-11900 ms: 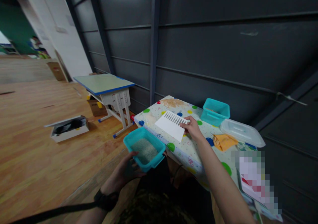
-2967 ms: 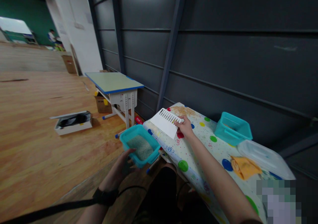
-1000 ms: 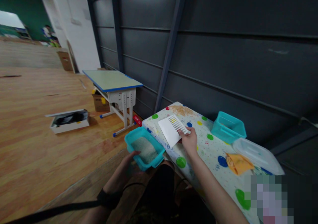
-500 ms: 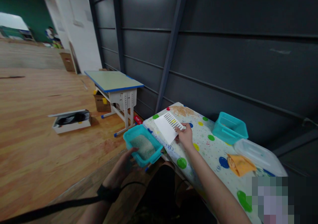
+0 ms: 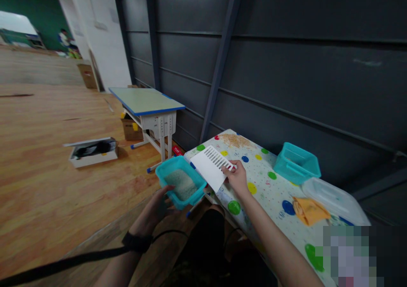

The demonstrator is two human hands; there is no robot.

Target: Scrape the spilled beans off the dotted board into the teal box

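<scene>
My left hand [image 5: 160, 202] grips the near rim of a teal plastic tub [image 5: 199, 184], its thumb over the edge. Whitish grains [image 5: 181, 184] that look like rice lie in this tub, which is held beside the table's left edge. Between the fingers of my right hand [image 5: 235, 174] is a flat white slotted scraper [image 5: 208, 168], its slotted part turned toward the back. The scraper's plain edge is close to the tub's right rim; I cannot tell whether they touch. A pile of tan grains [image 5: 235, 140] lies at the far end of the balloon-patterned tablecloth [image 5: 265, 202].
Along the table's right side are another teal tub [image 5: 294, 164], a clear lid [image 5: 335, 200] and a folded orange cloth [image 5: 310, 210]. A dark panel wall [image 5: 302, 79] rises behind. A school desk [image 5: 148, 100] and an open white box [image 5: 93, 152] stand on the wooden floor.
My right hand has brought the scraper slightly left, closer to the tub. The tub in my left hand has shifted a little up and to the left.
</scene>
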